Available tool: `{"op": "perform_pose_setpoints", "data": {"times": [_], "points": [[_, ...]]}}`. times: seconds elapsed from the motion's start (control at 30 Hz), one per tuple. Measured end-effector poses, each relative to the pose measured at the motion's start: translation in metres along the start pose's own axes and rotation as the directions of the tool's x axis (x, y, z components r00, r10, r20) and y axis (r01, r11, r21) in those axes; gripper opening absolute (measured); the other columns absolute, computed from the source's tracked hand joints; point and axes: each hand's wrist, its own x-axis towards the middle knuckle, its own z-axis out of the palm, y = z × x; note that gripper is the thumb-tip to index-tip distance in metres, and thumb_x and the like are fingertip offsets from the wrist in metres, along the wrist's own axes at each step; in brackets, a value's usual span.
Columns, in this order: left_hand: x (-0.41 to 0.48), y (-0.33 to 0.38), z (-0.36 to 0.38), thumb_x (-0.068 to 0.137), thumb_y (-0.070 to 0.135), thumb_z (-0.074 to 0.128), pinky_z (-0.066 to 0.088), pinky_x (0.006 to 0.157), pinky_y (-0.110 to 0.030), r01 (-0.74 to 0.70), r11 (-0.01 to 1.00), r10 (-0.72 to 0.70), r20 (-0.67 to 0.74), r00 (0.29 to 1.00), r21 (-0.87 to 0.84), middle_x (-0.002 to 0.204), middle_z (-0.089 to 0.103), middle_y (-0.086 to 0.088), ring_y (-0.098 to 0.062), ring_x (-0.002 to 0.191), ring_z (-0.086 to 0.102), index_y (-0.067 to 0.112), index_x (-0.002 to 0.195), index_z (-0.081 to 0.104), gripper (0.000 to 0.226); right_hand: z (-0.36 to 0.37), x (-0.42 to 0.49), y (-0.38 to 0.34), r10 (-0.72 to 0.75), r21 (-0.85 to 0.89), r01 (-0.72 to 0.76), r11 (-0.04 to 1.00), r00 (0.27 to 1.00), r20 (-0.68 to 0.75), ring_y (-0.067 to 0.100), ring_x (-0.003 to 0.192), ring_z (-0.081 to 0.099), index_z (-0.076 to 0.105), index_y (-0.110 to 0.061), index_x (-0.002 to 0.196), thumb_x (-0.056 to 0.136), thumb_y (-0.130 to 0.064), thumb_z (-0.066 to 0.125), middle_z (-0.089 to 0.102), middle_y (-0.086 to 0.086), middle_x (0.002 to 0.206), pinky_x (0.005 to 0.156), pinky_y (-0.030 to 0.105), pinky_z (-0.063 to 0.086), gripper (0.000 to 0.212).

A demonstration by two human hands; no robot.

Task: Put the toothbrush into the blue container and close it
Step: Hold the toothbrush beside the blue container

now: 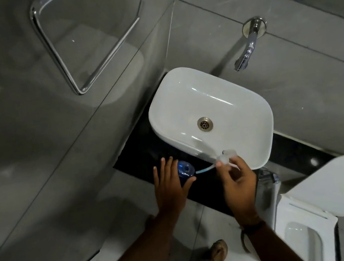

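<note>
The toothbrush (203, 168) hangs just above the black desk (138, 148), its pale blue handle lying nearly level, long axis running left to right, with the free handle end pointing left at the mouth of the blue container (185, 168) and stopping just short of it. The head end sits to the right under what looks like a clear cap, blurred here, and is pinched in the right hand (238, 184), whose thumb and fingertips are clamped together on that end while the other fingers curl loosely. The container stands upright on the desk at the front left corner of the white wash basin (258, 162), its round opening facing up and toward the brush. The left hand (170, 184) steadies it, with the thumb hooked round the near side and the four fingers lying spread and straight along its left side, so this grip is a loose brace and not a closed fist. The coming move seems to turn on sliding the brush leftward along its own axis into that opening, so the right hand is the one that carries and the left only holds the target steady. No separate lid can be made out, so how the container closes cannot be told. No brand, label or writing is legible on the brush, container or basin. A chrome tap (249, 45) juts from the wall behind, and a toilet (332, 191) stands at the right.
</note>
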Motion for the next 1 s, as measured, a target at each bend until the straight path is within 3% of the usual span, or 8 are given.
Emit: {"op": "perform_pose_setpoints", "data": {"times": [0.17, 0.4, 0.5, 0.6, 0.67, 0.8, 0.9, 1.0], "points": [[-0.002, 0.000, 0.001, 0.089, 0.064, 0.061, 0.022, 0.124, -0.054, -0.016, 1.000, 0.016, -0.028, 0.999, -0.009, 0.151, 0.054, -0.011, -0.028, 0.150, 0.034, 0.009, 0.143, 0.053, 0.077, 0.018, 0.000, -0.016, -0.086, 0.046, 0.085, 0.995, 0.996, 0.021, 0.030, 0.082, 0.069, 0.073, -0.017, 0.105, 0.093, -0.005, 0.074, 0.069, 0.024, 0.091, 0.082, 0.031, 0.058, 0.017], [-0.002, 0.003, -0.004, 0.090, 0.065, 0.054, 0.023, 0.124, -0.055, -0.012, 1.000, 0.012, -0.015, 1.000, -0.003, 0.152, 0.053, -0.010, -0.028, 0.150, 0.034, 0.009, 0.143, 0.053, 0.077, 0.034, 0.004, 0.009, -0.115, -0.001, 0.115, 0.993, 0.990, 0.078, 0.009, 0.091, 0.072, 0.074, -0.031, 0.109, 0.092, -0.013, 0.077, 0.072, 0.007, 0.099, 0.083, 0.016, 0.058, 0.025], [-0.002, 0.005, -0.008, 0.092, 0.069, 0.043, 0.026, 0.122, -0.056, -0.015, 1.000, 0.015, -0.040, 0.999, -0.013, 0.149, 0.056, -0.012, -0.031, 0.148, 0.039, 0.007, 0.141, 0.055, 0.080, 0.047, 0.004, 0.017, -0.119, -0.050, 0.127, 0.991, 0.983, 0.140, 0.012, 0.096, 0.073, 0.071, -0.046, 0.102, 0.092, -0.015, 0.075, 0.072, 0.001, 0.101, 0.087, 0.025, 0.062, 0.033], [-0.003, 0.006, -0.011, 0.097, 0.068, 0.026, 0.030, 0.120, -0.058, -0.021, 1.000, 0.021, -0.065, 0.998, -0.002, 0.146, 0.059, -0.014, -0.032, 0.145, 0.044, 0.004, 0.139, 0.057, 0.083, 0.060, 0.004, 0.033, -0.093, -0.140, 0.127, 0.982, 0.969, 0.228, 0.018, 0.107, 0.071, 0.076, -0.023, 0.110, 0.092, -0.014, 0.074, 0.073, 0.000, 0.110, 0.099, 0.043, 0.059, 0.021], [-0.004, 0.006, -0.010, 0.099, 0.058, 0.037, 0.032, 0.119, -0.058, -0.033, 0.999, 0.034, -0.068, 0.997, 0.018, 0.145, 0.060, -0.014, -0.032, 0.144, 0.044, 0.004, 0.138, 0.058, 0.070, 0.064, 0.005, 0.044, -0.054, -0.220, 0.113, 0.969, 0.964, 0.259, 0.023, 0.115, 0.067, 0.076, -0.013, 0.114, 0.091, -0.012, 0.074, 0.073, 0.002, 0.114, 0.105, 0.049, 0.054, 0.023], [-0.005, 0.005, -0.008, 0.094, 0.043, 0.063, 0.035, 0.117, -0.059, -0.048, 0.998, 0.050, -0.056, 0.997, 0.033, 0.145, 0.059, -0.014, -0.032, 0.144, 0.044, 0.004, 0.137, 0.058, 0.058, 0.066, 0.003, 0.051, -0.017, -0.317, 0.100, 0.943, 0.967, 0.254, 0.021, 0.113, 0.062, 0.074, -0.021, 0.114, 0.090, -0.014, 0.076, 0.071, 0.001, 0.113, 0.106, 0.043, 0.050, 0.026], [-0.004, 0.005, -0.009, 0.097, 0.042, 0.056, 0.035, 0.117, -0.060, -0.046, 0.998, 0.047, -0.056, 0.997, 0.032, 0.145, 0.059, -0.014, -0.032, 0.144, 0.044, 0.004, 0.138, 0.058, 0.056, 0.066, 0.003, 0.048, -0.009, -0.378, 0.104, 0.920, 0.969, 0.247, 0.022, 0.111, 0.061, 0.076, -0.020, 0.109, 0.085, -0.023, 0.081, 0.070, 0.000, 0.110, 0.103, 0.038, 0.050, 0.025], [-0.002, 0.007, -0.011, 0.098, 0.040, 0.044, 0.033, 0.118, -0.060, -0.021, 1.000, 0.021, -0.058, 0.998, -0.006, 0.145, 0.059, -0.014, -0.032, 0.145, 0.043, 0.003, 0.138, 0.058, 0.056, 0.057, 0.006, 0.051, 0.004, -0.441, 0.066, 0.895, 0.988, 0.155, 0.019, 0.091, 0.060, 0.068, -0.022, 0.078, 0.067, -0.037, 0.092, 0.066, -0.004, 0.089, 0.090, 0.039, 0.052, 0.030]]}}
